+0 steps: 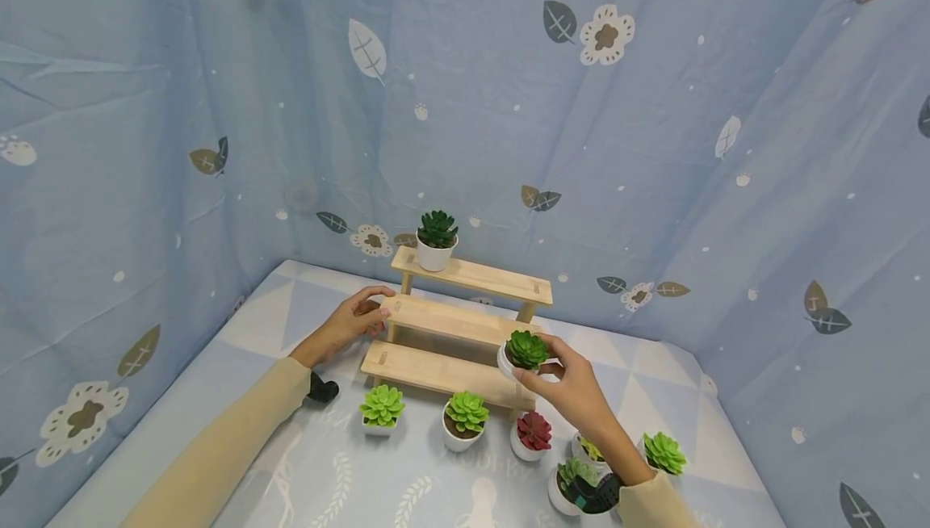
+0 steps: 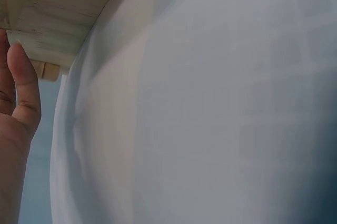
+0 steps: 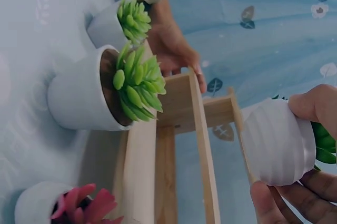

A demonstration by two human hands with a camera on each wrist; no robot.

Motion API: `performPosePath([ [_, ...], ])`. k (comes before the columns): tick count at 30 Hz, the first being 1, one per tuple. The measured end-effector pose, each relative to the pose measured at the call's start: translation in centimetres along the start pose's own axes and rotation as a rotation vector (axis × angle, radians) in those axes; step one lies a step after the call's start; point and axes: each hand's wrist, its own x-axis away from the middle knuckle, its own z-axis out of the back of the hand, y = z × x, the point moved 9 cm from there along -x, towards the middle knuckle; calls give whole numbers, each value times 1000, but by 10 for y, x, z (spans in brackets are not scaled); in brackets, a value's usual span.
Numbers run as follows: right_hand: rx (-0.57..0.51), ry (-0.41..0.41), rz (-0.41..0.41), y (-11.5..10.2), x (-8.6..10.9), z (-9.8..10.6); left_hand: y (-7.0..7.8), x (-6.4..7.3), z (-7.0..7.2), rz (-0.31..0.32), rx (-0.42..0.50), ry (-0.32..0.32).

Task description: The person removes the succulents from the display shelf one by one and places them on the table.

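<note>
A three-tier wooden plant stand (image 1: 450,370) is on the table, a dark green potted succulent (image 1: 436,242) at the left of its top tier. My left hand (image 1: 352,324) grips the left end of the middle tier; the left wrist view shows only part of this hand (image 2: 21,87) by the wood. Over the right part of the stand, my right hand (image 1: 570,383) holds a green succulent in a white pot (image 1: 525,352). In the right wrist view, that ribbed white pot (image 3: 279,142) lies between thumb and fingers, its leaves partly hidden.
Before the stand are a light green succulent (image 1: 381,409), another light green one (image 1: 465,419) and a red one (image 1: 532,433). More potted succulents (image 1: 574,479) stand below my right forearm, partly covered, with one (image 1: 664,453) beyond it. A patterned blue curtain (image 1: 479,108) hangs behind.
</note>
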Motion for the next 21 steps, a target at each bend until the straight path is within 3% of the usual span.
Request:
performPosePath([
  [10, -78, -42, -72, 16, 18, -8, 1, 1, 0, 6, 9, 0],
  [21, -5, -83, -70, 21, 36, -17, 4, 3, -2, -4, 4, -4],
])
